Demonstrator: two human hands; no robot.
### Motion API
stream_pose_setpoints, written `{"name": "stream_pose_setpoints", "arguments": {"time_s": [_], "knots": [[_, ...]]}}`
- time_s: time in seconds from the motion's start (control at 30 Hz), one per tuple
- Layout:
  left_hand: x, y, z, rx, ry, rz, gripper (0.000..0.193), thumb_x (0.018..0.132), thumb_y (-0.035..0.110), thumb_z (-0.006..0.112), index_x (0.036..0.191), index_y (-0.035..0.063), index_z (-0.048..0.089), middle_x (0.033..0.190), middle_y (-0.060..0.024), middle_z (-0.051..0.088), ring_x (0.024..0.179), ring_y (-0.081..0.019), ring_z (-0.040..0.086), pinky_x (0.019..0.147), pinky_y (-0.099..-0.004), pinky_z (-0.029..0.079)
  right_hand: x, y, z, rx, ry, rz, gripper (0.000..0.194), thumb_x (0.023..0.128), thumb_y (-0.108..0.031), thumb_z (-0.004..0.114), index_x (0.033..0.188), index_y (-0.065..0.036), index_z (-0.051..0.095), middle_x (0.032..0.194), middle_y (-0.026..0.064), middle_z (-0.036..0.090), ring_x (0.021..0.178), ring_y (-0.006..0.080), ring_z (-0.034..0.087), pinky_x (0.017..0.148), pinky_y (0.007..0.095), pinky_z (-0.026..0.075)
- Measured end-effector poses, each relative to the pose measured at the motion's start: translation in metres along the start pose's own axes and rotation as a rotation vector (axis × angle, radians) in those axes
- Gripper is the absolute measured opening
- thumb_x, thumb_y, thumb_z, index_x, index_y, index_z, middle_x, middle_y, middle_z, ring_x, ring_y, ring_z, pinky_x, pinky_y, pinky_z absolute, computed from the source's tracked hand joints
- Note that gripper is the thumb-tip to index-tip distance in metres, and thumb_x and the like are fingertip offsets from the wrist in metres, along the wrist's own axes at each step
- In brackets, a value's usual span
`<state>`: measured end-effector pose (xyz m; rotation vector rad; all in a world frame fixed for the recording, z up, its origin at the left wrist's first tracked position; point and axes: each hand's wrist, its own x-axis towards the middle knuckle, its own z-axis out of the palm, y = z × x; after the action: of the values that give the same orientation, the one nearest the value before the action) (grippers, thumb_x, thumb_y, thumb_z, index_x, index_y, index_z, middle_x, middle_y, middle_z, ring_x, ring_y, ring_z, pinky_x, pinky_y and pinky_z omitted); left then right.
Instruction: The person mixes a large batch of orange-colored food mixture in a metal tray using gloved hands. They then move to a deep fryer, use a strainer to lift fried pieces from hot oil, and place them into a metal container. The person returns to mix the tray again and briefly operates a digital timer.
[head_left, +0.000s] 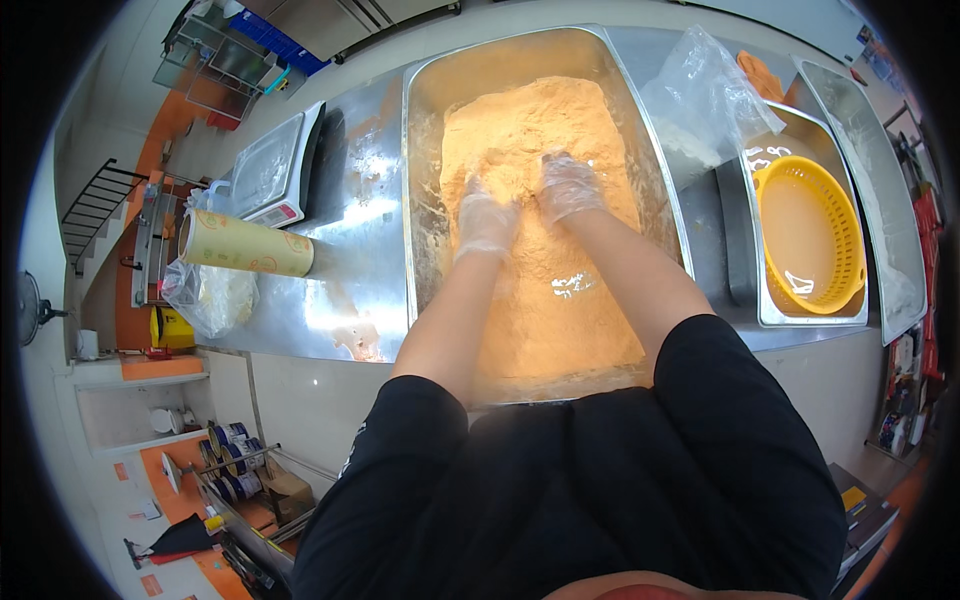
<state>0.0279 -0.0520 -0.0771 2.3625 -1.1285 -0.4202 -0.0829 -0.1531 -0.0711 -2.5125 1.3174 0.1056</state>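
Note:
A deep metal tray (415, 150) lies lengthwise before me, with a broad orange-coloured, moist mass (540, 112) in it, perhaps a dough or minced mixture. Both hands wear thin clear plastic gloves. My left hand (485, 217) presses into the middle of the mass, its fingers partly sunk and blurred. Just to its right, my right hand (571, 186) touches the mass with its fingers bent down into it. The surface looks uneven and broken between the two hands. Whether either hand grips a lump of the mass is hidden.
On the steel table (352, 300) at left are a weighing scale (262, 169), a roll of plastic film (247, 244) and a plastic bag (217, 296). To the right are a clear bag of white stuff (686, 142), a yellow basket (855, 225) in a metal pan (814, 321), and another tray (892, 285).

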Motion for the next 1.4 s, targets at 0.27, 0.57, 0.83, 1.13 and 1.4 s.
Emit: {"name": "stream_pose_setpoints", "arguments": {"time_s": [0.27, 0.57, 0.83, 1.13, 1.4], "knots": [[0.012, 0.003, -0.026, 0.026, -0.067, -0.288, 0.075, 0.091, 0.046, 0.054, 0.143, -0.0024, 0.031, 0.135, -0.0266, 0.048, 0.125, -0.0373, 0.048, 0.105, -0.0411, 0.037, -0.012, 0.004, -0.045, 0.287, -0.019, 0.113, 0.033, 0.085, -0.010, 0.054, 0.115, -0.007, 0.066, 0.118, 0.0163, 0.063, 0.113, 0.0294, 0.059, 0.095, 0.0387, 0.047], [-0.022, 0.029, -0.002, 0.127, -0.169, -0.140, 0.070, 0.094, 0.046, 0.043, 0.146, 0.0012, 0.027, 0.131, -0.0277, 0.051, 0.119, -0.0373, 0.054, 0.101, -0.0415, 0.041, -0.032, -0.008, -0.003, -0.008, -0.057, -0.139, 0.059, 0.086, -0.026, 0.054, 0.139, -0.004, 0.038, 0.131, 0.0246, 0.051, 0.120, 0.0364, 0.052, 0.100, 0.0449, 0.042], [0.010, 0.027, -0.049, 0.114, -0.263, -0.314, 0.068, 0.097, 0.048, 0.036, 0.143, -0.0023, 0.031, 0.133, -0.0237, 0.051, 0.120, -0.0378, 0.052, 0.100, -0.0444, 0.041, 0.002, -0.005, -0.031, 0.342, -0.290, -0.038, 0.044, 0.090, -0.024, 0.049, 0.124, 0.002, 0.049, 0.114, 0.0254, 0.060, 0.108, 0.0355, 0.059, 0.093, 0.0419, 0.047], [-0.047, -0.017, 0.033, 0.350, -0.127, -0.344, 0.042, 0.098, 0.034, 0.038, 0.123, 0.0062, 0.058, 0.122, -0.0183, 0.060, 0.110, -0.0322, 0.060, 0.094, -0.0417, 0.046, -0.039, 0.037, 0.006, -0.235, -0.284, -0.403, 0.032, 0.096, -0.025, 0.045, 0.100, 0.001, 0.063, 0.107, 0.0197, 0.063, 0.100, 0.0305, 0.061, 0.087, 0.0401, 0.049], [-0.050, 0.023, -0.008, -0.302, -0.140, -0.400, 0.060, 0.091, 0.037, 0.054, 0.137, 0.0006, 0.040, 0.133, -0.0253, 0.049, 0.124, -0.0372, 0.049, 0.101, -0.0398, 0.041, -0.035, -0.016, 0.074, 1.196, -0.149, 0.297, 0.042, 0.088, -0.034, 0.060, 0.113, 0.000, 0.060, 0.112, 0.0174, 0.063, 0.104, 0.0288, 0.059, 0.086, 0.0391, 0.048]]}}
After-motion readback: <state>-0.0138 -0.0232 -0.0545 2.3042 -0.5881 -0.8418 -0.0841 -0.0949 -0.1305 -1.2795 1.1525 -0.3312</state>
